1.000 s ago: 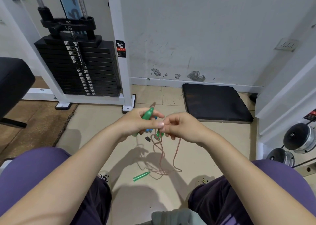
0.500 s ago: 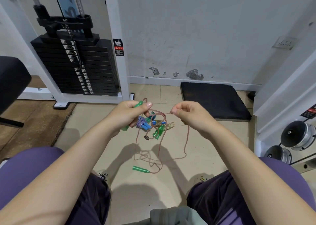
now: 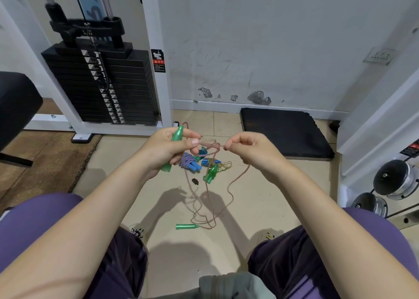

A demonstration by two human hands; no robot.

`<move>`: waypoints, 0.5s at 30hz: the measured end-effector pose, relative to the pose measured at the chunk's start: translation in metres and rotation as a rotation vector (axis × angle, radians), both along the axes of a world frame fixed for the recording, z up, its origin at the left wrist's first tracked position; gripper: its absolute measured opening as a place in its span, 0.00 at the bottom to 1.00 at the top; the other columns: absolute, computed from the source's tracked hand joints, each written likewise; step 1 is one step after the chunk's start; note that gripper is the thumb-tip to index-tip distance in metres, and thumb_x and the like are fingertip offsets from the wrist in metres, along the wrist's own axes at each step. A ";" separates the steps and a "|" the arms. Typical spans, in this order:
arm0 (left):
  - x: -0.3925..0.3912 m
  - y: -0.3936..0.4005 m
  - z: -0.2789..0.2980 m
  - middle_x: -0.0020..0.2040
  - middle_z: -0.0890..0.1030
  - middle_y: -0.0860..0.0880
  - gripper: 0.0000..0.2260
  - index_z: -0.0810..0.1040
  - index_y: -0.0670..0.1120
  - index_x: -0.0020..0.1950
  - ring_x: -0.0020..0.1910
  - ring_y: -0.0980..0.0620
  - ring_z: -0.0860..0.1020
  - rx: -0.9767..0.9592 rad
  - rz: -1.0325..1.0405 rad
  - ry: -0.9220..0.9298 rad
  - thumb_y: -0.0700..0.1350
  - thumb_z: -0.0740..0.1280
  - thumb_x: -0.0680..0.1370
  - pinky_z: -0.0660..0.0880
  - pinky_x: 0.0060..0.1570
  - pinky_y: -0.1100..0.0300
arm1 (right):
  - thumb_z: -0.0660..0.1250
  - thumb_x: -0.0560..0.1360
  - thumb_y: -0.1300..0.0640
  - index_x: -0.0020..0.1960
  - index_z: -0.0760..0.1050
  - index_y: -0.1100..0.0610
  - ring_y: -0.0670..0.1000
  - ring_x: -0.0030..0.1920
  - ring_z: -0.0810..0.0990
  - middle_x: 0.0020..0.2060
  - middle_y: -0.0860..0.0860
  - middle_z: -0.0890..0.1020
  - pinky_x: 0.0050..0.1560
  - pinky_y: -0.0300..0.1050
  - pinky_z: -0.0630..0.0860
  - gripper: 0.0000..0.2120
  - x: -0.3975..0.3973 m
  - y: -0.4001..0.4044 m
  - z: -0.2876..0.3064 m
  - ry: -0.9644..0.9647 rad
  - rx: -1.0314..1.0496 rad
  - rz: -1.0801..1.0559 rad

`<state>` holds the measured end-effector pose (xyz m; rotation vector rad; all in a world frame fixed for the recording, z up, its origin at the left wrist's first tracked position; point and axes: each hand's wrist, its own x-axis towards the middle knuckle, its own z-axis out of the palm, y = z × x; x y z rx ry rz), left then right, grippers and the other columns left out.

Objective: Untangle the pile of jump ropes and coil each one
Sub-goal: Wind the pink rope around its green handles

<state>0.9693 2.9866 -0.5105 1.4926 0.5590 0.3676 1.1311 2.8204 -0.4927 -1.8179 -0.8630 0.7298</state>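
Both forearms reach forward from the bottom corners, bare, converging above the tiled floor.

Below and nearer than the hands: a loose green plastic jump-rope handle lies flat on the floor, with slack loops of thin pinkish-brown rope trailing up from it.

Left hand: fingers curled round a second green plastic handle, which stands roughly upright through the fist, tip above, butt below. Thumb and forefinger also pinch the pinkish rope.

Right hand: fingers curled, thumb and forefinger pinching the same rope. A short stretch runs between the two hands, with a knot in it.

Just beyond and under the hands, on the floor: a wound purple-and-white rope with blue handles, and a tangle of green and blue handles with yellowish cord.

Farther off, right of the hands: a black rubber mat. Far left: a black weight stack.
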 end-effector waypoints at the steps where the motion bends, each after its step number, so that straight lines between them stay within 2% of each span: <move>1: 0.000 0.000 0.000 0.32 0.81 0.50 0.08 0.83 0.45 0.49 0.21 0.56 0.64 0.040 0.007 0.030 0.44 0.76 0.72 0.62 0.23 0.65 | 0.74 0.73 0.56 0.40 0.82 0.55 0.39 0.26 0.69 0.25 0.40 0.75 0.30 0.31 0.66 0.04 0.001 0.000 0.002 0.003 0.018 0.007; 4: -0.001 -0.002 0.002 0.28 0.76 0.54 0.10 0.83 0.49 0.41 0.23 0.58 0.67 0.201 -0.001 0.177 0.48 0.81 0.67 0.62 0.23 0.67 | 0.78 0.69 0.54 0.39 0.84 0.55 0.42 0.29 0.70 0.27 0.45 0.76 0.34 0.34 0.68 0.06 0.003 -0.002 0.005 -0.043 0.009 0.012; 6: -0.003 0.001 0.003 0.25 0.75 0.57 0.11 0.80 0.48 0.39 0.21 0.60 0.66 0.267 0.020 0.249 0.48 0.81 0.67 0.61 0.22 0.69 | 0.77 0.70 0.56 0.40 0.84 0.56 0.43 0.32 0.73 0.30 0.48 0.79 0.37 0.37 0.70 0.05 0.010 -0.003 0.008 -0.060 0.063 -0.100; 8: -0.007 0.009 0.005 0.22 0.72 0.57 0.13 0.78 0.48 0.37 0.19 0.60 0.64 0.314 0.080 0.297 0.50 0.80 0.68 0.59 0.20 0.69 | 0.75 0.73 0.57 0.42 0.84 0.58 0.38 0.28 0.73 0.27 0.43 0.79 0.32 0.31 0.68 0.04 0.022 -0.008 0.012 -0.075 0.144 -0.263; 10: -0.011 0.015 0.007 0.24 0.75 0.55 0.13 0.78 0.49 0.35 0.21 0.56 0.63 0.298 0.120 0.269 0.53 0.78 0.70 0.58 0.21 0.67 | 0.71 0.76 0.58 0.45 0.83 0.58 0.39 0.22 0.70 0.21 0.40 0.75 0.26 0.28 0.63 0.04 0.032 -0.014 0.014 -0.079 0.150 -0.316; 12: -0.011 0.016 0.006 0.26 0.78 0.52 0.11 0.79 0.49 0.35 0.23 0.53 0.62 0.221 0.125 0.172 0.52 0.76 0.73 0.57 0.22 0.66 | 0.68 0.78 0.60 0.46 0.82 0.60 0.41 0.23 0.69 0.22 0.43 0.74 0.28 0.31 0.67 0.06 0.034 -0.018 0.012 -0.041 0.094 -0.226; 14: -0.011 0.012 0.005 0.25 0.74 0.50 0.11 0.80 0.52 0.34 0.23 0.53 0.63 0.192 0.117 0.121 0.53 0.73 0.75 0.58 0.23 0.65 | 0.65 0.78 0.64 0.45 0.80 0.63 0.47 0.27 0.72 0.28 0.51 0.76 0.35 0.40 0.74 0.07 0.028 -0.017 0.009 0.044 0.057 -0.106; 15: -0.011 0.011 0.005 0.24 0.72 0.51 0.11 0.81 0.53 0.34 0.23 0.54 0.63 0.195 0.117 0.110 0.54 0.73 0.75 0.59 0.23 0.65 | 0.63 0.78 0.66 0.44 0.79 0.64 0.49 0.29 0.72 0.30 0.53 0.76 0.37 0.43 0.74 0.07 0.026 -0.015 0.008 0.067 0.036 -0.063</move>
